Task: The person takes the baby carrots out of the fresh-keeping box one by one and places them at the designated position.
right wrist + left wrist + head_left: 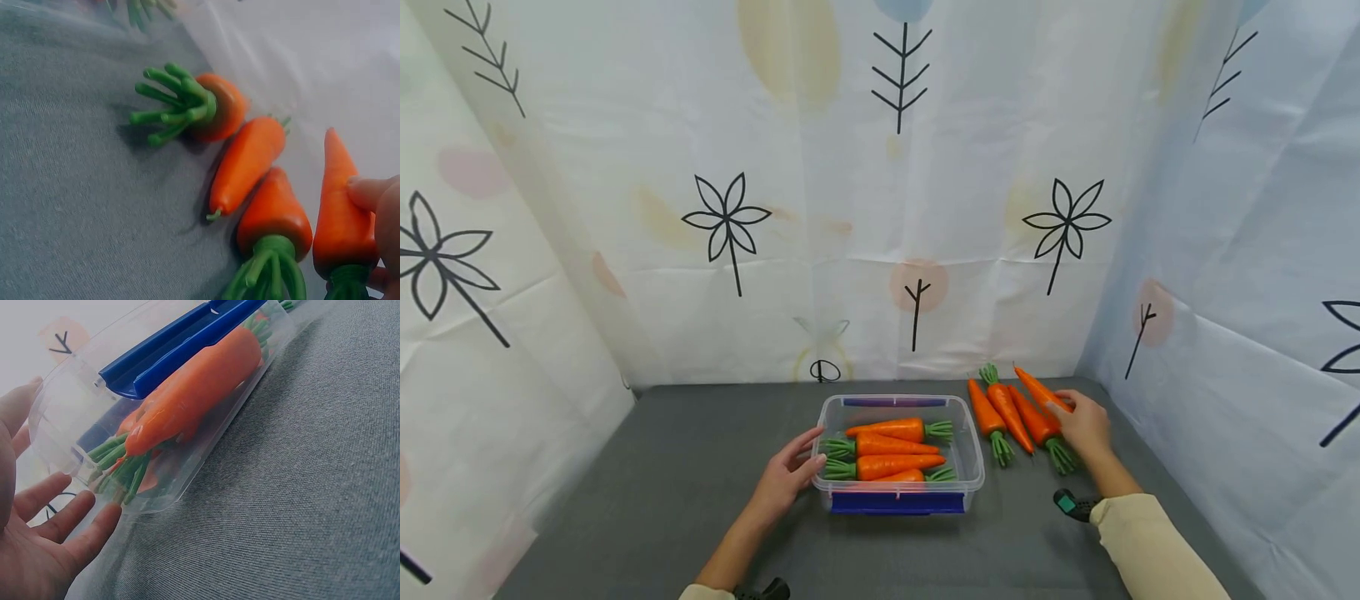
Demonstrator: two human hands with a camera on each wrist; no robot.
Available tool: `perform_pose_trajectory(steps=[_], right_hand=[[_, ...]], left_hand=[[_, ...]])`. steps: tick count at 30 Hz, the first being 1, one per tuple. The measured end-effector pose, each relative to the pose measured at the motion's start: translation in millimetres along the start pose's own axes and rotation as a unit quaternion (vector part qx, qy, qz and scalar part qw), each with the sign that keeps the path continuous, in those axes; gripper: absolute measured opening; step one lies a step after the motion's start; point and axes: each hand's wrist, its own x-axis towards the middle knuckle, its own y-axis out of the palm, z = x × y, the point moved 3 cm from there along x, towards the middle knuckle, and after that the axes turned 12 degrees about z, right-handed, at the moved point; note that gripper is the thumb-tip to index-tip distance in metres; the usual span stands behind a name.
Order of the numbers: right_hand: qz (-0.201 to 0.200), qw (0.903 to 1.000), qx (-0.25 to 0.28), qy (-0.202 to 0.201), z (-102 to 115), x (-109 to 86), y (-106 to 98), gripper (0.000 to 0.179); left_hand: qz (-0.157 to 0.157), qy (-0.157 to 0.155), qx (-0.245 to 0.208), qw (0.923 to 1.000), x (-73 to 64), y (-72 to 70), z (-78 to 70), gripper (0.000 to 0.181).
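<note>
A clear plastic box (973,450) with blue latches holds several orange carrots (898,444) with green stubs of leaf. My left hand (786,479) rests against the box's left end; in the left wrist view, that hand's fingers (62,519) are spread and fairly straight beside the clear wall. To the right of the box, my right hand (1086,425) pinches a carrot (1036,387) by its thicker part. The right wrist view shows the thumb pressed on this carrot (340,231), tip pointing up and away. Three other carrots (250,159) lie alongside it.
The grey tabletop (715,450) runs under everything. A pale patterned cloth (820,317) hangs behind the table and along both sides. Black bands with a small device (1072,504) sit at the wrists.
</note>
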Motion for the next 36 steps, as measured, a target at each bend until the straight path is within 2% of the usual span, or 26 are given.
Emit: perform_pose_trajectory(steps=[4,11,18,26,29,36], right_hand=[[0.008,0.9992,-0.009,0.037,-5,-1.5,-4,0.04],[0.058,0.9943,-0.028,0.086,-14,-1.9,-6,0.045],[0.086,0.9899,-0.047,0.102,-24,0.1,-1,0.044],[0.098,0.9871,-0.051,0.116,-28,-0.7,0,0.047],[0.102,0.9863,-0.048,0.12,-28,-0.5,0,0.048],[0.098,0.9873,-0.036,0.119,-26,0.1,-1,0.051]], left_hand=[[0.002,0.0,0.004,1.0,1.6,-0.7,1.4,0.051],[-0.003,-0.006,0.004,1.0,1.3,-0.5,-0.2,0.048],[-0.008,-0.01,0.004,0.9999,2.9,0.7,3.1,0.048],[-0.008,-0.012,0.004,0.9999,1.7,1.2,-0.1,0.048],[-0.009,-0.016,0.007,0.9998,0.1,1.6,-4.7,0.048],[-0.01,-0.014,0.009,0.9998,-9.8,7.5,-28.7,0.046]])
